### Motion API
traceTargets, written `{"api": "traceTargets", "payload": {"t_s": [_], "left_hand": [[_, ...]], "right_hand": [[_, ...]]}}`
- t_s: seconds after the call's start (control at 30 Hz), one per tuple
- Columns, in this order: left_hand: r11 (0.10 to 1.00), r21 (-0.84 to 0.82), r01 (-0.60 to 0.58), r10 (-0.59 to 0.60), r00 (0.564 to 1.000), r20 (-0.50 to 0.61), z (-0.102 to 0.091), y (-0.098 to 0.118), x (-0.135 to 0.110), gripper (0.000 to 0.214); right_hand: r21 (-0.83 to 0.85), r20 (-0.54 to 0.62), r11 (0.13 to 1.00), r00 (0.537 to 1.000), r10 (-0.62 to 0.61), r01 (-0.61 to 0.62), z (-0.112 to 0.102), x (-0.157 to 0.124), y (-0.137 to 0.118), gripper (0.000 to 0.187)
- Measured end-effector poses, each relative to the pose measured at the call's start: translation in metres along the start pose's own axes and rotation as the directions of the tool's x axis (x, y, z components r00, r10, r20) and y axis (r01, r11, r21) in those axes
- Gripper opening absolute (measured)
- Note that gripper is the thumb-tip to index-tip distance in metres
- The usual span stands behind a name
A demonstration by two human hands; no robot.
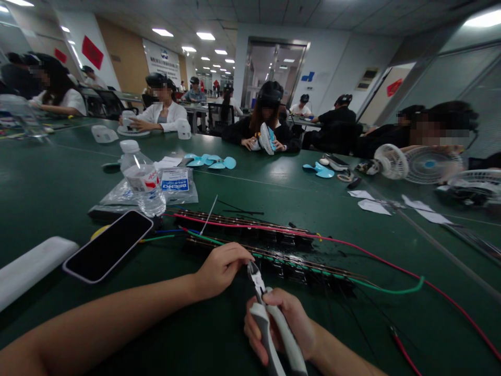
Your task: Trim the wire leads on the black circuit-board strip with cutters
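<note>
Cutters held by the right hand, just beside the near strip on the desk; the left hand's grip narrow (its hold cannot be told); fingertips best kept clear of the bite.

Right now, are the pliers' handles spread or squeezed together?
Spread, at least partly: in the right hand, the pliers show a gap between their handles. Whether the jaws are parted, I cannot tell.
</note>
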State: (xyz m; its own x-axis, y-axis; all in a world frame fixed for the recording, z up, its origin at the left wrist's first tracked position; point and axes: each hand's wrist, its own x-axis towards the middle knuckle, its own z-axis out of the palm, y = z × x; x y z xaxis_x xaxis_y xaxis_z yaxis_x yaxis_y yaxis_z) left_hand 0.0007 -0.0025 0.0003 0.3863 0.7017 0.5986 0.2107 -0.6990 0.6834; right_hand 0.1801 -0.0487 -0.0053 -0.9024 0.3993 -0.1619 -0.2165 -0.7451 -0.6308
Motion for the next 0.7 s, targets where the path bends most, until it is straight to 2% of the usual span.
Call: {"api": "traceTargets", "payload": {"t_s": [0.17, 0.37, 0.7], "left_hand": [[1.000, 0.008, 0.024, -0.024, 1.000, -0.010, 0.0007, 0.0007, 0.0006, 0.015], [1.000, 0.010, 0.017, -0.017, 1.000, 0.013, 0.0004, 0.0003, 0.0007, 0.016], [1.000, 0.004, 0.003, -0.003, 1.000, 0.019, -0.0007, 0.0004, 0.0005, 0.016]], "right_hand": [[0.018, -0.123, 0.998, 0.991, -0.050, 0.052, 0.0014, 0.0009, -0.0045, 0.050], [0.083, -0.089, 0.996, 0.996, 0.033, -0.025, 0.0044, 0.0010, -0.0075, 0.052], [0.106, -0.056, 0.993, 0.997, 0.050, -0.043, 0.0030, 0.0024, -0.0050, 0.056]]}}
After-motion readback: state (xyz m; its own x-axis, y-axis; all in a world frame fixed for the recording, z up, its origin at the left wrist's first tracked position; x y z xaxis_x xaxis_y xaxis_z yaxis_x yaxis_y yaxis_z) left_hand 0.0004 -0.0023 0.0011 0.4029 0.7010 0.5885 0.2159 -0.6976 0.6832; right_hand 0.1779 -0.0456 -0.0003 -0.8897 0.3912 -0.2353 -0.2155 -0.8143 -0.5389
